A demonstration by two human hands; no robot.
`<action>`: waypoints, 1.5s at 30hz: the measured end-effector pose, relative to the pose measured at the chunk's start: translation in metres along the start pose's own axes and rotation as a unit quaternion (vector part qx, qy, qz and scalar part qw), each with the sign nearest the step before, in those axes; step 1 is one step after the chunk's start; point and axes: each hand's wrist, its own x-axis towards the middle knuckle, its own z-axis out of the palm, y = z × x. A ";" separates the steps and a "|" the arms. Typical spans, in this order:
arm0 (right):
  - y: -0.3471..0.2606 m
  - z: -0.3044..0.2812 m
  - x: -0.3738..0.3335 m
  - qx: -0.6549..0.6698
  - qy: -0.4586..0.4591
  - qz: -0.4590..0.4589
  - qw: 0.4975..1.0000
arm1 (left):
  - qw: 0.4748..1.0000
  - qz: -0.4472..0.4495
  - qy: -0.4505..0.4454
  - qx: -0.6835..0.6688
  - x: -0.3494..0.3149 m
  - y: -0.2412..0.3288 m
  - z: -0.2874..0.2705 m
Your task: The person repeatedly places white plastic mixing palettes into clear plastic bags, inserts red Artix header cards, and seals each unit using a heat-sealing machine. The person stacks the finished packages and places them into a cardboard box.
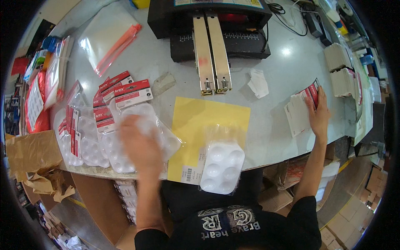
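My left hand (141, 146) is blurred with motion over a heap of bagged white paint palettes (104, 146) at the table's left front; whether it grips one I cannot tell. My right hand (318, 114) lies flat, fingers apart, on a stack of red-and-white header cards (298, 112) at the right edge of the table. Between my hands, one white six-well palette in a clear bag (223, 166) rests on a yellow sheet (208, 129) at the front edge.
A black sealing machine with two metal bars (212, 46) stands at the back centre. Red-topped clear bags (110, 39) lie at the back left, more card stacks (339, 66) at the far right. A crumpled white scrap (258, 83) and brown paper (33, 154) lie about.
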 end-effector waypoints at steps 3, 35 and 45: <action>0.010 0.003 -0.002 -0.013 -0.027 0.025 0.999 | 0.967 0.109 -0.207 -0.104 -0.048 0.027 0.029; -0.205 -0.038 -0.027 0.349 -0.395 -0.126 0.840 | 0.795 -0.168 -0.321 -0.486 -0.050 0.055 -0.004; -0.181 -0.030 -0.014 0.355 -0.408 -0.059 0.839 | 0.849 -0.137 -0.155 -0.487 -0.047 0.046 0.003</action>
